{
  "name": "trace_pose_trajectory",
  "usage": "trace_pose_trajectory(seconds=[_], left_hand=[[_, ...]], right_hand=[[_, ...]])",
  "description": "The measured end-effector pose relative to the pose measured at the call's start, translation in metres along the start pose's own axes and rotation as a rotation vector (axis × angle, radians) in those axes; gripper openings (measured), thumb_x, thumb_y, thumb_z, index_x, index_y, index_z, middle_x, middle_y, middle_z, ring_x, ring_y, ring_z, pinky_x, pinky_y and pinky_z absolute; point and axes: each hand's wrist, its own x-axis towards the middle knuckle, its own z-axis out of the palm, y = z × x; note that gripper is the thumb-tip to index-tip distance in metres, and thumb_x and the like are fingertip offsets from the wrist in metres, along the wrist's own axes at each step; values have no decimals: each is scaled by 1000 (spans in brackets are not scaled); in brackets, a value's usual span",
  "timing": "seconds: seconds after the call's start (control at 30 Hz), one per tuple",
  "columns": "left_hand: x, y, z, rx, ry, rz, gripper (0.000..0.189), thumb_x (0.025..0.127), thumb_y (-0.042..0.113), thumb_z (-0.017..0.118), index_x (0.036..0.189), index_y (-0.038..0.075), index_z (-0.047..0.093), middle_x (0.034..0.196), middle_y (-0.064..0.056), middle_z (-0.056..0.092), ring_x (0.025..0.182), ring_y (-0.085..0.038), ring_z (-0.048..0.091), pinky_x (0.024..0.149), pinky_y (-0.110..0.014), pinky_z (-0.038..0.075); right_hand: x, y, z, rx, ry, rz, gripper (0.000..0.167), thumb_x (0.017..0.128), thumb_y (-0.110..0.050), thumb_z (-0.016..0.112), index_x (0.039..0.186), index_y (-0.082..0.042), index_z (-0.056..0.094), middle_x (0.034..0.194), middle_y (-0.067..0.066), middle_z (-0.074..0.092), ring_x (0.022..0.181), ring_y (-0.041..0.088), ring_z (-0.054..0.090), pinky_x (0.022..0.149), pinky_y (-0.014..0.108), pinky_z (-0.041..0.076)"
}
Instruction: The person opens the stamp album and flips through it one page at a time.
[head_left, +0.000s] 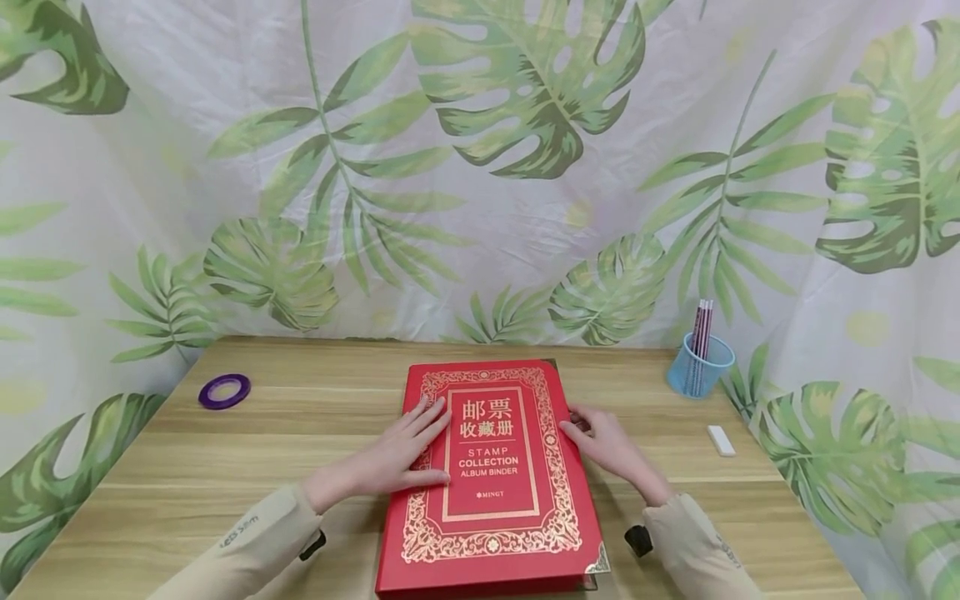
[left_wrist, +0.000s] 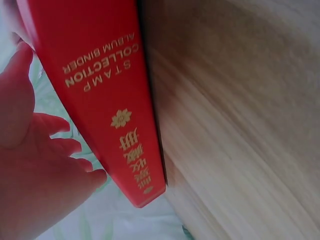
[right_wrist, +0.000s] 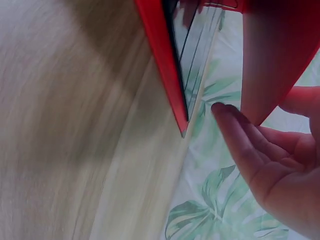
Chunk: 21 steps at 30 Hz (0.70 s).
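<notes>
Leaf-print cloth (head_left: pixel 495 242) backs a wooden table (head_left: pixel 300 433) where a red stamp album (head_left: pixel 491 542) lies midway across.
A person's right hand (head_left: pixel 606 437) pinches its raised cover (right_wrist: pixel 280 55) (gold-lettered); the left hand (head_left: pixel 397 454) rests splayed on top.

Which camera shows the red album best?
The head view: it shows the red album nearly whole, front cover up. The left wrist view shows mainly its spine; the right wrist view, that raised cover's underside.

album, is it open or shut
Partly open: in the right wrist view, the right hand holds the top cover up, a clear gap between it and the bottom cover.
</notes>
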Motion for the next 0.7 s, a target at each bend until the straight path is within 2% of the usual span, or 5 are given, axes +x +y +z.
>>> trace_pose_trajectory(seconds=[0.1, 0.23, 0.37, 0.57, 0.7], left_hand=[[-1, 2, 1, -20, -16, -10, 90, 90, 55, 63, 156, 4, 28, 166, -18, 19, 153, -45, 12, 120, -64, 20], [-3, 2, -1, -45, -23, -25, 91, 90, 56, 64, 156, 5, 29, 166, -16, 20, 153, -44, 15, 120, -64, 20], [-6, 0, -5, -80, -8, -25, 90, 89, 53, 66, 156, 5, 29, 165, -17, 21, 152, -45, 17, 118, -64, 24], [-10, -1, -13, -164, 13, -18, 91, 89, 45, 70, 155, 0, 28, 164, -22, 20, 150, -47, 19, 114, -64, 32], [-11, 2, -20, -236, 11, -48, 93, 88, 44, 71, 156, -1, 24, 165, -22, 16, 151, -44, 20, 113, -63, 34]], right_hand=[[0, -2, -4, 62, -7, 16, 42, 99, -19, 61, 131, 8, 58, 108, 18, 73, 94, 26, 72, 80, 31, 58], [2, -9, -11, 171, -29, 53, 50, 99, -21, 60, 138, 10, 51, 121, 26, 67, 111, 36, 68, 91, 40, 57], [5, -22, -19, 269, -45, 74, 55, 100, -24, 59, 141, 9, 47, 129, 28, 62, 118, 37, 64, 93, 38, 57], [14, -44, -27, 420, -40, 45, 55, 101, -30, 57, 145, 1, 45, 134, 23, 60, 118, 31, 65, 92, 30, 57], [20, -61, -30, 524, -50, -29, 55, 105, -34, 48, 149, -3, 41, 140, 23, 56, 117, 17, 66, 94, 27, 56]])
